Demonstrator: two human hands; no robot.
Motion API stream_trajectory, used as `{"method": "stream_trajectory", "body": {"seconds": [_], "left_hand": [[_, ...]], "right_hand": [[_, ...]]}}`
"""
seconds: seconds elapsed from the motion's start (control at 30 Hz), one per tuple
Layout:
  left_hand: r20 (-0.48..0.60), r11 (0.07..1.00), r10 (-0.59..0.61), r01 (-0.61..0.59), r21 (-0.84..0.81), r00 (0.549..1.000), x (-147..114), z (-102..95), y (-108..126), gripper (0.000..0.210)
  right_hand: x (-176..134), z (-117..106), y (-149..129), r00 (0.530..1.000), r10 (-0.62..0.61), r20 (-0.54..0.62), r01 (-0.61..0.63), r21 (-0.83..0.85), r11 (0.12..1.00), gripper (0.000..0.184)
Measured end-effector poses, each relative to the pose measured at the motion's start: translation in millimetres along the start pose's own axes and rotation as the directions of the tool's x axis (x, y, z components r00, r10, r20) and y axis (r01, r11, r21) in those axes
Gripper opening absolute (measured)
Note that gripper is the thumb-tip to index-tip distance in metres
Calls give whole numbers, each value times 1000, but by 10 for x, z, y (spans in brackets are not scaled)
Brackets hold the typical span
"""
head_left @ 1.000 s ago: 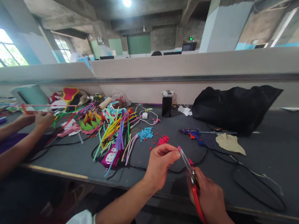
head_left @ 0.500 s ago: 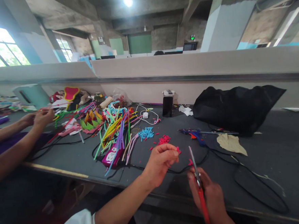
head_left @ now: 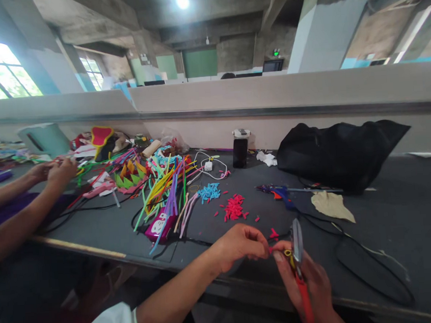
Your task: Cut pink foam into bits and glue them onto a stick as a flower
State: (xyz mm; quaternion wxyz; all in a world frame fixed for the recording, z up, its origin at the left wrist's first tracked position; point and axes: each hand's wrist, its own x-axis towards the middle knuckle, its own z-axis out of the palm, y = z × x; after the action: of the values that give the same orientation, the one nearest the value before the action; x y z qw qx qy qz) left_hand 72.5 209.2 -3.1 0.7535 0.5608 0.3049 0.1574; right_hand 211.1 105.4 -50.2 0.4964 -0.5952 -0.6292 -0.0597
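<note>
My left hand (head_left: 240, 248) is closed in a pinch in front of the pile, fingertips on a small pinkish-red fuzzy piece (head_left: 270, 250) mostly hidden by the fingers. My right hand (head_left: 308, 278) wraps round red-handled shears (head_left: 304, 295), their metal blades pointing up. The right thumb and forefinger meet the left fingertips at the same red piece. Just beyond lies a heap of short red pieces (head_left: 234, 207), with a few strays (head_left: 273, 234) nearer my right hand. A heap of short blue pieces (head_left: 209, 192) sits behind it, to the left.
Bundled coloured pipe cleaners (head_left: 171, 184) rest on a purple box (head_left: 160, 228). A phone (head_left: 240, 153) stands at the back. To the right are a black bag (head_left: 340, 155), a blue glue gun (head_left: 286, 197), a beige cloth (head_left: 332, 205) and looping cables. A co-worker's hands (head_left: 57, 171) are at left.
My left hand has moved down and right to meet my right hand, which has shifted slightly right. The shears have turned, showing their blades broadside. More of the red heap is visible.
</note>
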Motion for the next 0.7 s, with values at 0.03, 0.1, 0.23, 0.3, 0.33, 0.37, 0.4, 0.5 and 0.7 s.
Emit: {"method": "stream_trajectory", "body": {"seconds": [0.03,0.1,0.23,0.3,0.33,0.37,0.4,0.5,0.7], "left_hand": [[4,1000,-10,10,4,1000,2,-1,-4,5],[15,1000,-20,20,15,1000,1,-3,-4,5],[25,1000,-23,22,20,999,-9,-4,9,5],[28,999,-22,21,29,999,-14,3,4,5],[25,999,-11,10,38,1000,-18,11,-4,6],[15,998,11,-11,59,1000,-22,21,-13,7],[-11,994,52,-50,102,999,-27,34,-24,8],[-103,878,332,-268,397,938,-47,75,-55,6],[89,356,681,-435,827,726,-59,104,-112,6]], "right_hand": [[11,-3,-5,1000,-8,-7,8,-2,1000,14],[39,-12,-17,1000,-12,-14,12,-6,1000,13],[67,-25,-37,999,-3,48,1,40,999,13],[59,-22,-39,998,-31,46,28,65,997,14],[52,-20,-38,999,-38,31,36,62,997,15],[47,-17,-35,999,-37,19,36,54,998,16],[44,-14,-32,1000,-21,13,20,38,999,17],[53,-14,-18,998,54,22,-53,-37,998,24],[62,-6,23,994,104,45,-99,-101,990,37]]}}
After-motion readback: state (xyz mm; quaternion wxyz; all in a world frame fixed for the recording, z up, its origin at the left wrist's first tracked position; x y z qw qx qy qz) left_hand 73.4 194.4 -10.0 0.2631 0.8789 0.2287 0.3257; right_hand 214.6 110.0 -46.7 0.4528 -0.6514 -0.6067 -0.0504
